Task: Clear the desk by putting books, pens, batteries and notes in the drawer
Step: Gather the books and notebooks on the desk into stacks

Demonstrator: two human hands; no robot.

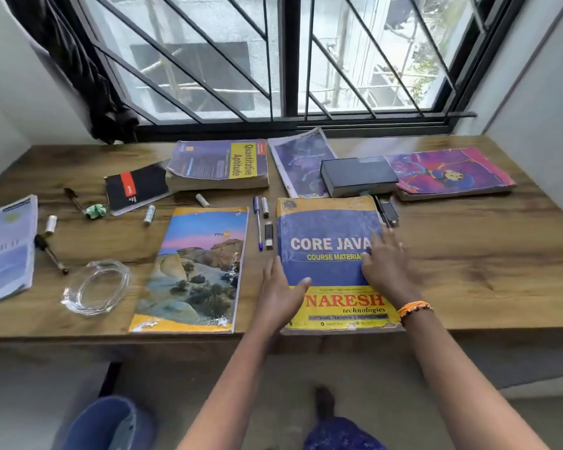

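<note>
We lay both hands on the Core Java book (pixel 325 228)
Along its edge our left hand (pixel 278 292) lies unclenched, thumb on the cover — our right hand (pixel 385 266) rests flat, fingers spread.

Bare bench (pixel 488 254) is left on the right; the left is crowded by pens (pixel 258 222), batteries (pixel 149 214) and a glass dish (pixel 96 287).
</note>
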